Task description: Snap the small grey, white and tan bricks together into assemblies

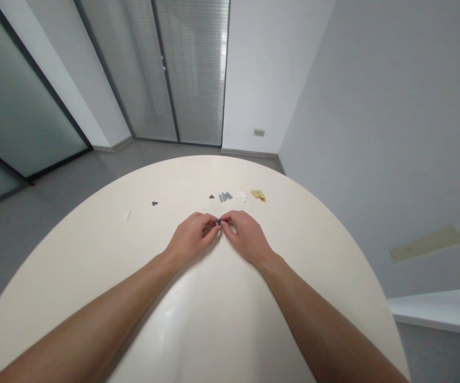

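Observation:
My left hand [196, 232] and my right hand [244, 231] meet over the middle of the round white table [94, 266]. Between their fingertips is a small dark piece [219, 222], pinched from both sides; its kind is too small to make out. Just beyond my hands lie a little black piece [211, 197], a group of grey-blue pieces [226, 197], some white pieces [242, 197] and a cluster of tan pieces [259, 195]. Fingers cover most of the held piece.
Farther left on the table are a dark piece [154, 203] and a thin white piece [127, 215]. The table's curved far edge faces glass doors [190, 69] and a white wall. A grey wall [393, 133] stands to the right.

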`<state>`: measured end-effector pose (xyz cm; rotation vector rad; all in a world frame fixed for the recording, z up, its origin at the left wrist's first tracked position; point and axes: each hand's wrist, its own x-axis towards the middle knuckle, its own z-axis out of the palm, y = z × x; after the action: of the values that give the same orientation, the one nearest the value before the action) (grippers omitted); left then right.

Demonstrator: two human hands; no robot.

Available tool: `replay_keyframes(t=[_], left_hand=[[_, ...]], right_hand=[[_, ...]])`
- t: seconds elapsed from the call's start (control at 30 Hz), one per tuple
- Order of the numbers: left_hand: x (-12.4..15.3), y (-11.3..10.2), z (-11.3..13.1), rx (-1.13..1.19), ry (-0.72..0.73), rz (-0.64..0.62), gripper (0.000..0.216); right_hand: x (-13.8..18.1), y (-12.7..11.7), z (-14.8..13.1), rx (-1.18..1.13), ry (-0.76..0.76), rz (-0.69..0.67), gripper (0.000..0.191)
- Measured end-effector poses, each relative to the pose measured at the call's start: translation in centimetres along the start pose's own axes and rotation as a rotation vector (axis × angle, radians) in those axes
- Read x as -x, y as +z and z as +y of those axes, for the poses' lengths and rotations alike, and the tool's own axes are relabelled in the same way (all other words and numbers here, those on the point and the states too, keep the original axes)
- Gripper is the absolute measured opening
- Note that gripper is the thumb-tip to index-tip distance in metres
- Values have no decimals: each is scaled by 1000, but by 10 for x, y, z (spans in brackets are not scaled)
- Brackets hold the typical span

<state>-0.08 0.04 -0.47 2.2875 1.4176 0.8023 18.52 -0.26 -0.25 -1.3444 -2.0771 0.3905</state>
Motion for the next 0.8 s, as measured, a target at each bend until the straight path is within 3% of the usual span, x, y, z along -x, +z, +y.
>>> replay_keyframes(t=[0.8], left_hand=[[1, 0, -2, 67, -53, 22, 19]], right_hand=[[1, -1, -1, -8, 32, -30, 12]])
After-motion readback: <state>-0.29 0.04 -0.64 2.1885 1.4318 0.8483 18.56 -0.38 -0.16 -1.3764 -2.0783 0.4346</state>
